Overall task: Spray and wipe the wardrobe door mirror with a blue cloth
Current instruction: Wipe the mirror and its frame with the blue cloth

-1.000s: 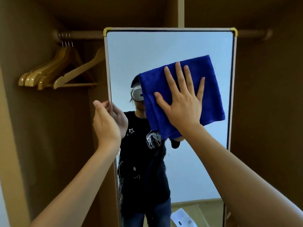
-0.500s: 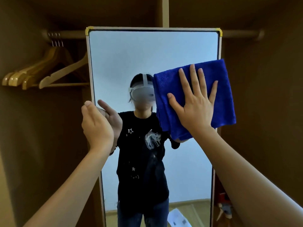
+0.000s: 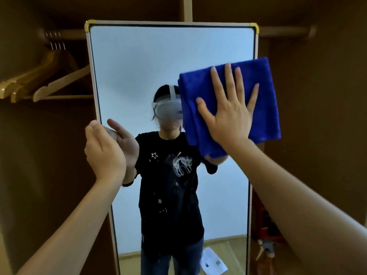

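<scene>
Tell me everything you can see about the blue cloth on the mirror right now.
The deep blue, fuzzy terry-like cloth is folded into a thick, roughly square pad, its doubled edge showing along the left side. It lies flat against the upper right part of the tall white-framed mirror, tilted slightly, and its right edge overhangs the mirror's frame. The right hand presses it with straight, spread fingers. Nothing else touches it.

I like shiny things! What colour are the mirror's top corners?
Yellow-gold corner caps on the pale-framed mirror, head view.
</scene>
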Tool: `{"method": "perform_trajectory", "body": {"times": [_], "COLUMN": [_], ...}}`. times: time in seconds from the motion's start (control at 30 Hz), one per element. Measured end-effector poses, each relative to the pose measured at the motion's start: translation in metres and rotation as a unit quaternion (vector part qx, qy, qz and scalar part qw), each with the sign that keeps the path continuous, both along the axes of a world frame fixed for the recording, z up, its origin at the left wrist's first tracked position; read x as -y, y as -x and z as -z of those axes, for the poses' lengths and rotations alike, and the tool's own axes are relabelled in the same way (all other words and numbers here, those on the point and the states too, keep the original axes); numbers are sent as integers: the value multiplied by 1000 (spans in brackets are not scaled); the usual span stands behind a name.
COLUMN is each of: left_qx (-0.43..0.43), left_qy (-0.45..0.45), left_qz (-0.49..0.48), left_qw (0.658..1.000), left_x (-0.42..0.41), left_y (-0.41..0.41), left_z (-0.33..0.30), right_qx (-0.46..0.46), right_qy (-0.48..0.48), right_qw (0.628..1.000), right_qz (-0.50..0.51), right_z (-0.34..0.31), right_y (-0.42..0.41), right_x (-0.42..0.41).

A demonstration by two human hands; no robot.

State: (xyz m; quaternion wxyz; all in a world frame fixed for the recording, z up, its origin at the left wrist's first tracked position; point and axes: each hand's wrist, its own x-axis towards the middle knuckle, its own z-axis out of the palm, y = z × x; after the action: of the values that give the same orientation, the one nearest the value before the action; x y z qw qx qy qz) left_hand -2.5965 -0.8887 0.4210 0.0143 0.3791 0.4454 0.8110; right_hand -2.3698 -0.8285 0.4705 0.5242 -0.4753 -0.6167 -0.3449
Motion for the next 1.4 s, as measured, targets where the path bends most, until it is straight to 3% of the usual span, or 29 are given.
{"method": "perform_trajectory", "body": {"times": [0.17,0.53,0.87,1.2,1.4], "left_qx": [2,-26,-56,-130,-184], "left_qy": [-1,13,31,50,70], "left_qz": [-4,-18,-31,-68,-87], "left_qw": [1000,999,997,988,977], "left_x": [-2,2,2,3,5], "left_y": [1,0,0,4,6], "left_z": [0,16,55,89,100], "right_qx": [-18,-7,-16,-7,-10], "right_qy": [-15,17,-6,30,29], "right_qw": [1000,1000,1000,1000,1000], "right_qz": [-1,4,-3,8,1], "right_z": [-50,60,10,147,100], "right_y": [-1,-1,-5,-4,-3], "right_x": [-4,0,-4,2,2]}}
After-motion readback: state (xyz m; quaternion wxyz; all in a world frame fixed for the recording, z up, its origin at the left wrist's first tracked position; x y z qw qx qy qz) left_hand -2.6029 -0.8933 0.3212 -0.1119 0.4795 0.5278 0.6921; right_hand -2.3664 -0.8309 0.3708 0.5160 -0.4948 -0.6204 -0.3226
